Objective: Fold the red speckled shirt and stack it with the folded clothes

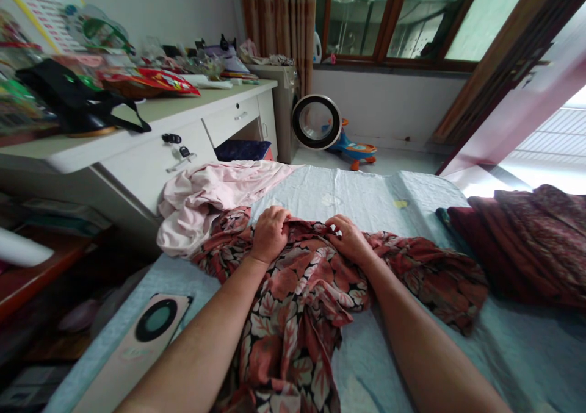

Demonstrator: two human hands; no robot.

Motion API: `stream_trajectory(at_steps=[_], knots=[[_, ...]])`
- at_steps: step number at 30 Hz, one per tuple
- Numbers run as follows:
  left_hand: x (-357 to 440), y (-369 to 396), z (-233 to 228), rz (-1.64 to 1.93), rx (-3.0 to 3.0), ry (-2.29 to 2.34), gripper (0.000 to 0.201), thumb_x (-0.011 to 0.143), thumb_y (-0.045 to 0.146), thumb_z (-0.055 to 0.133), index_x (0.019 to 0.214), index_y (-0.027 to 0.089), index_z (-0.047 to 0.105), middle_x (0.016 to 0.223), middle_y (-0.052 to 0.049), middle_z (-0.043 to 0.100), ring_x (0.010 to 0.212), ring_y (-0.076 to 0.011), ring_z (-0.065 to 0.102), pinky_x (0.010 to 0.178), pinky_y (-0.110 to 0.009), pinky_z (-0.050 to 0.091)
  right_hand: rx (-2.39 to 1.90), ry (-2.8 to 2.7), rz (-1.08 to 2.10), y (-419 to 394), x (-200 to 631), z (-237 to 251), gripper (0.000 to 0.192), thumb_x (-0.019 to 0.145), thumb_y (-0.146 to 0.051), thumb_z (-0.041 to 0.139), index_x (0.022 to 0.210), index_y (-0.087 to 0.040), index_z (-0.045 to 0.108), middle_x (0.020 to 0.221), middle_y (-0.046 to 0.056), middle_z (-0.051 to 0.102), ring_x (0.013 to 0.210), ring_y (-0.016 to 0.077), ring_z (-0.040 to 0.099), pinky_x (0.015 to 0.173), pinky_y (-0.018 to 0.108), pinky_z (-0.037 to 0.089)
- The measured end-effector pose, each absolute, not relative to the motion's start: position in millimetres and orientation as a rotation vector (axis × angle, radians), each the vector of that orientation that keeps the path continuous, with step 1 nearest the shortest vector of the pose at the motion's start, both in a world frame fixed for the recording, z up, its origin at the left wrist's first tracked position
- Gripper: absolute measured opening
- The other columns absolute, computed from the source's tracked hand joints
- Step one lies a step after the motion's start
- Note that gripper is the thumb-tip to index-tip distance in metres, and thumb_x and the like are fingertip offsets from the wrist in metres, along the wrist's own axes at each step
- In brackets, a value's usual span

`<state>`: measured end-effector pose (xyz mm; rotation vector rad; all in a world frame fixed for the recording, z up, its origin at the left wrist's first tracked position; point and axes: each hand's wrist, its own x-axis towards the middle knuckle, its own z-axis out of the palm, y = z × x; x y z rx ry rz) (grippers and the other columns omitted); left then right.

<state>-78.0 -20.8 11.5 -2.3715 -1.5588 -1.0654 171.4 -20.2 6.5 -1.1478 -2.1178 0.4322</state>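
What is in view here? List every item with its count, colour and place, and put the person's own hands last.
Floral garment: one, red and cream, bed centre.
Pink cloth: one, pale pink, bed's left edge.
Dark red fabrics: a pile, bed's right side.
Bedsheet: one, light blue.
Phone: one, beige, bed's near left corner.
Desk: one, white, left, cluttered.
Black bag: one, on desk.
Ride-on toy: one, blue and orange, floor.
Left hand: gripping the floral garment.
Right hand: gripping the floral garment.
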Motion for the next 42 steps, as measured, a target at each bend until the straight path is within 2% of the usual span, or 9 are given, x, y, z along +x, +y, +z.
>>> stream_trajectory(at_steps=[6,10,17,20,24,27,32,37,42], knots=[[-82.6,-19.1,10.6,-1.034,-2.309,-1.666,0.012,0.081,0.01,0.052,0.082,0.022,0.054,0.085,-0.005,0.058,0.085,-0.0232,0.058,0.077,-0.033,0.046,-1.158,-2.145,0.422,-23.0,170.0,8.3,0.035,0.075,-0.005,0.058,0.106,-0.02,0.063,0.083,0.001,0.057,0.08,0.0166,0.054,0.078,0.029,0.042],[-82.3,-19.7,10.7,-1.14,-2.177,-1.695,0.019,0.08,0.005,0.048,0.087,0.021,0.053,0.085,-0.006,0.058,0.083,-0.0231,0.059,0.075,-0.033,0.046,-1.154,-2.17,0.429,-25.4,167.0,11.0,0.019,0.075,-0.006,0.055,0.086,-0.02,0.063,0.077,0.0,0.053,0.074,0.0154,0.052,0.072,0.027,0.04],[-81.4,-23.6,16.2,-1.142,-2.215,-1.617,0.027,0.087,0.012,0.047,0.109,0.021,0.06,0.113,-0.008,0.068,0.105,-0.0261,0.059,0.095,-0.039,0.043,-1.106,-1.878,0.363,-31.5,161.6,20.4,0.017,0.069,-0.007,0.051,0.078,-0.022,0.052,0.095,0.002,0.063,0.066,0.0121,0.05,0.066,0.025,0.041],[-79.9,-23.5,16.8,-1.055,-2.293,-1.636,0.026,0.09,0.017,0.047,0.107,0.022,0.065,0.11,-0.006,0.071,0.108,-0.0271,0.059,0.099,-0.043,0.039,-1.176,-1.739,0.316,-31.8,163.5,21.8,0.02,0.071,-0.009,0.049,0.084,-0.022,0.056,0.084,-0.001,0.064,0.062,0.0127,0.05,0.066,0.025,0.042],[-78.9,-19.7,12.5,-1.047,-2.401,-1.65,0.035,0.087,0.01,0.04,0.109,0.021,0.065,0.102,-0.006,0.072,0.1,-0.0237,0.063,0.103,-0.043,0.037,-1.136,-1.73,0.289,-27.6,169.2,21.6,0.027,0.077,-0.012,0.043,0.093,-0.022,0.063,0.086,0.001,0.065,0.078,0.0166,0.059,0.075,0.028,0.045],[-80.2,-16.1,9.1,-1.157,-2.403,-1.696,0.037,0.084,0.009,0.039,0.109,0.019,0.065,0.1,-0.008,0.071,0.098,-0.0237,0.063,0.096,-0.04,0.044,-1.15,-1.762,0.343,-23.1,172.8,20.4,0.023,0.079,-0.016,0.046,0.09,-0.021,0.066,0.086,0.003,0.066,0.08,0.0179,0.06,0.076,0.029,0.046],[-84.0,-13.8,10.8,-1.432,-2.397,-1.792,0.032,0.083,0.012,0.038,0.102,0.019,0.063,0.099,-0.008,0.07,0.099,-0.0244,0.063,0.092,-0.038,0.047,-1.324,-1.778,0.641,-20.1,180.0,21.4,0.017,0.077,-0.029,0.059,0.089,-0.02,0.066,0.062,-0.003,0.056,0.055,0.0127,0.049,0.057,0.025,0.041],[-87.9,-15.4,15.6,-1.77,-2.463,-1.941,0.021,0.085,0.027,0.045,0.097,0.019,0.061,0.094,-0.004,0.067,0.092,-0.0211,0.062,0.084,-0.032,0.05,-1.269,-1.914,0.889,-21.2,190.6,26.5,0.027,0.073,-0.026,0.059,0.098,-0.019,0.066,0.078,-0.001,0.063,0.065,0.0121,0.056,0.061,0.023,0.043],[-88.9,-17.1,19.3,-1.942,-2.524,-1.949,0.036,0.095,0.042,0.034,0.094,0.019,0.062,0.083,-0.003,0.065,0.08,-0.0182,0.06,0.077,-0.03,0.049,-1.305,-1.841,0.808,-17.8,190.3,21.8,0.02,0.071,-0.025,0.055,0.089,-0.019,0.063,0.071,-0.002,0.06,0.059,0.0118,0.052,0.056,0.023,0.041]])
